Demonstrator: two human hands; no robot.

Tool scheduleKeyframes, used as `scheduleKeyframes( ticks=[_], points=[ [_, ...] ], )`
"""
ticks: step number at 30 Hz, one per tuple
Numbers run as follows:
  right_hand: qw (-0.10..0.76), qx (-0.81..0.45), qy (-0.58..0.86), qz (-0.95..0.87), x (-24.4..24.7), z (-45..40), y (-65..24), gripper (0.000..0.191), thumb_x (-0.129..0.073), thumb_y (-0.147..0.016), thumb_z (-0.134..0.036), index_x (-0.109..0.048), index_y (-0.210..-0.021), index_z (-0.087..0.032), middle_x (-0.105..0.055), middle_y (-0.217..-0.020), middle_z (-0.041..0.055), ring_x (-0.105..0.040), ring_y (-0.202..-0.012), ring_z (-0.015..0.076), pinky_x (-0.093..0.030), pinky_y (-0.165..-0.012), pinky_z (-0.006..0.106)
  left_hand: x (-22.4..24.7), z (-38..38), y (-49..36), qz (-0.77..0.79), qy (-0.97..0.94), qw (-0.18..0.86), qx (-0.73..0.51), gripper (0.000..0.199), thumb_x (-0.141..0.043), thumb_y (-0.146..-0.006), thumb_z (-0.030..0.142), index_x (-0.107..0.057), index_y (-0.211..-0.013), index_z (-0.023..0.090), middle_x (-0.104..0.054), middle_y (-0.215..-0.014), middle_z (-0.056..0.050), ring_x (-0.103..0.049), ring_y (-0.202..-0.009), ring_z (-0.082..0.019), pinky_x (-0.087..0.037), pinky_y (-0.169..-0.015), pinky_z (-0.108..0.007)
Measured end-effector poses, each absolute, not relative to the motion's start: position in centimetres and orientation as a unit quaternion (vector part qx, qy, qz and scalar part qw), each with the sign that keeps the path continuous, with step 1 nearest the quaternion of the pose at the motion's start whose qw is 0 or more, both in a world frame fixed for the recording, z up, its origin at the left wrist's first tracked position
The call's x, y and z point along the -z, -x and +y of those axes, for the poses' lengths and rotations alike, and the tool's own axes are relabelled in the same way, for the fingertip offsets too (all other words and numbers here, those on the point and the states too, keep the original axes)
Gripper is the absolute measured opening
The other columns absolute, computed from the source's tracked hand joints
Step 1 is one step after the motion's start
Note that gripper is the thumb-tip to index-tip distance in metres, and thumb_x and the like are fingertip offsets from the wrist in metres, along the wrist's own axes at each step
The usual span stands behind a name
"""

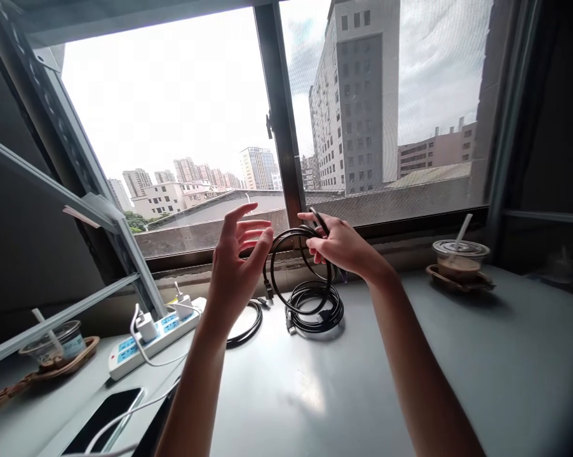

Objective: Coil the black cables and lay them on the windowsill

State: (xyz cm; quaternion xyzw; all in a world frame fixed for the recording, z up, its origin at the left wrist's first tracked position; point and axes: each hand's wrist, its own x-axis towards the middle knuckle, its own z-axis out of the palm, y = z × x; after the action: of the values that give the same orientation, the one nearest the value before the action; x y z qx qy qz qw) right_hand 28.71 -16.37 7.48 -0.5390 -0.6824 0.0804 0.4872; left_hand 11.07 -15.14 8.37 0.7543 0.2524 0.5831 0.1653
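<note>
My right hand (337, 242) grips a loosely looped black cable (273, 279) and holds it up over the table. One connector end of that cable dangles at the left side of the loop. To the left of the loop, my left hand (241, 247) is raised with its fingers apart and nothing in it. Below the held loop, a coiled black cable (337, 317) with dark and silver plugs lies on the table. Another black cable coil (254, 330) rests beside it, partly hidden behind my left wrist.
A white power strip (155, 339) with plugged-in chargers lies at the left, near a phone (103, 422) crossed by a white cord. Drink cups stand in carriers, one cup (460, 257) at the right and another cup (60, 343) at the far left. A metal shelf frame (141, 273) rises beside the window.
</note>
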Motion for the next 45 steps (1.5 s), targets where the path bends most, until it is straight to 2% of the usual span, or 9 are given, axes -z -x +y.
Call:
scheduleKeyframes(
  ticks=[7,11,14,16,19,24,28,32,45],
  points=[
    [0.43,0.095,0.558,-0.703,-7.9,-17.6,-29.2,0.035,-0.066,-0.074,-0.023,-0.066,-0.108,-0.018,-0.066,-0.084,0.004,-0.058,-0.073,0.0143,-0.038,-0.064,0.024,-6.5,-14.6,-12.1,0.221,-0.862,0.065,-0.452,0.075,-0.058,-0.071,0.017,-0.029,-0.139,0.026,-0.042,-0.14,-0.011,-0.037,-0.13,-0.03,-0.032,-0.107,-0.049],
    [0.402,0.084,0.493,-0.767,-8.4,-20.7,-27.6,0.022,-0.062,-0.081,-0.022,-0.067,-0.102,-0.02,-0.067,-0.081,0.0022,-0.06,-0.072,0.0139,-0.04,-0.064,0.024,-5.3,-12.9,-13.4,0.225,-0.842,0.054,-0.488,0.083,-0.053,-0.069,0.009,-0.019,-0.144,0.023,-0.034,-0.144,-0.014,-0.032,-0.134,-0.03,-0.029,-0.107,-0.05],
    [0.409,0.082,0.459,-0.784,-8.7,-22.8,-26.7,0.028,-0.059,-0.083,-0.02,-0.066,-0.11,-0.024,-0.068,-0.084,0.0019,-0.061,-0.071,0.0142,-0.042,-0.069,0.026,-5.7,-12.8,-13.6,0.201,-0.806,0.023,-0.557,0.073,-0.049,-0.063,0.003,-0.041,-0.132,0.025,-0.049,-0.132,-0.008,-0.044,-0.124,-0.025,-0.035,-0.104,-0.042],
    [0.429,0.072,0.434,-0.789,-8.8,-23.2,-26.7,0.027,-0.057,-0.085,-0.023,-0.066,-0.11,-0.027,-0.068,-0.083,0.0002,-0.062,-0.068,0.0131,-0.043,-0.068,0.025,-6.3,-13.3,-13.3,0.183,-0.788,0.004,-0.588,0.047,-0.049,-0.062,0.004,-0.062,-0.103,0.023,-0.061,-0.111,-0.004,-0.055,-0.107,-0.02,-0.042,-0.093,-0.034],
    [0.492,0.02,0.377,-0.784,-8.8,-21.6,-27.6,0.027,-0.058,-0.084,-0.032,-0.066,-0.11,-0.029,-0.067,-0.08,-0.0024,-0.061,-0.062,0.0096,-0.044,-0.063,0.022,-6.9,-13.6,-12.8,0.203,-0.764,0.031,-0.611,0.01,-0.054,-0.07,0.014,-0.064,-0.069,0.018,-0.062,-0.081,-0.002,-0.056,-0.072,-0.013,-0.043,-0.065,-0.025],
    [0.63,0.02,0.349,-0.693,-8.0,-16.7,-29.4,0.041,-0.071,-0.072,-0.036,-0.064,-0.108,-0.019,-0.068,-0.083,0.0002,-0.063,-0.074,0.0119,-0.047,-0.069,0.023,-6.6,-12.8,-12.5,0.262,-0.747,0.173,-0.586,0.024,-0.061,-0.076,0.038,-0.063,-0.066,0.016,-0.056,-0.057,0.0,-0.051,-0.056,-0.011,-0.036,-0.051,-0.022],
    [0.604,0.056,0.414,-0.679,-7.5,-15.6,-28.3,0.033,-0.067,-0.075,-0.03,-0.065,-0.105,-0.018,-0.068,-0.088,0.0015,-0.064,-0.082,0.0132,-0.048,-0.075,0.025,-6.2,-12.9,-12.8,0.27,-0.665,0.362,-0.595,0.027,-0.066,-0.071,0.042,-0.057,-0.062,0.018,-0.042,-0.037,0.006,-0.041,-0.033,-0.008,-0.027,-0.036,-0.021],
    [0.583,0.05,0.444,-0.678,-7.6,-16.2,-26.8,0.02,-0.055,-0.08,-0.023,-0.064,-0.097,-0.017,-0.068,-0.087,0.0021,-0.063,-0.076,0.0122,-0.046,-0.072,0.023,-6.5,-13.8,-12.5,0.238,-0.589,0.422,-0.647,0.034,-0.068,-0.066,0.033,-0.042,-0.048,0.02,-0.03,-0.033,0.01,-0.02,-0.025,-0.003,-0.009,-0.027,-0.023],
    [0.605,0.067,0.54,-0.581,-8.3,-18.1,-28.1,0.023,-0.052,-0.083,-0.035,-0.063,-0.074,-0.017,-0.054,-0.046,-0.0008,-0.053,-0.045,0.0133,-0.039,-0.054,0.025,-6.7,-16.0,-14.3,0.16,-0.532,0.538,-0.635,0.048,-0.053,-0.07,0.023,-0.015,-0.041,0.018,-0.015,-0.032,0.008,-0.018,-0.026,-0.002,-0.019,-0.033,-0.023]
  ],
)
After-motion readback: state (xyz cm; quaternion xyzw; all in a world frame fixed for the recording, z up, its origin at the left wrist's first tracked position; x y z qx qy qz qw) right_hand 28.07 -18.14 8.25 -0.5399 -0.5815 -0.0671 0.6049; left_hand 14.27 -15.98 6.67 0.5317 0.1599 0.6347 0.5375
